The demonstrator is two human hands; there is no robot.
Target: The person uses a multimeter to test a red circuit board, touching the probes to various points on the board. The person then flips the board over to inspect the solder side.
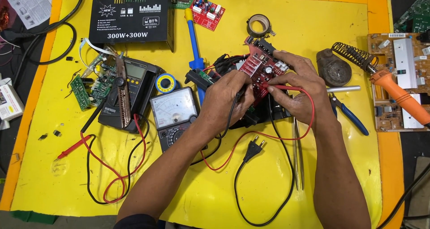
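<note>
Pinching the black probe (236, 99) in my left hand (222, 104) and the red probe (274, 86) in my right hand (299, 92), I had both tips on the board (260, 68), mid-measurement, meter (174, 110) unread.

My left hand (226, 99) and my right hand (298, 88) are close together in front of me, both forearms bare and angled inward from the lower edge of view. My left fingers are curled in a pinching grip. My right fingers are bent, thumb and forefinger pinched, knuckles upward.
</note>
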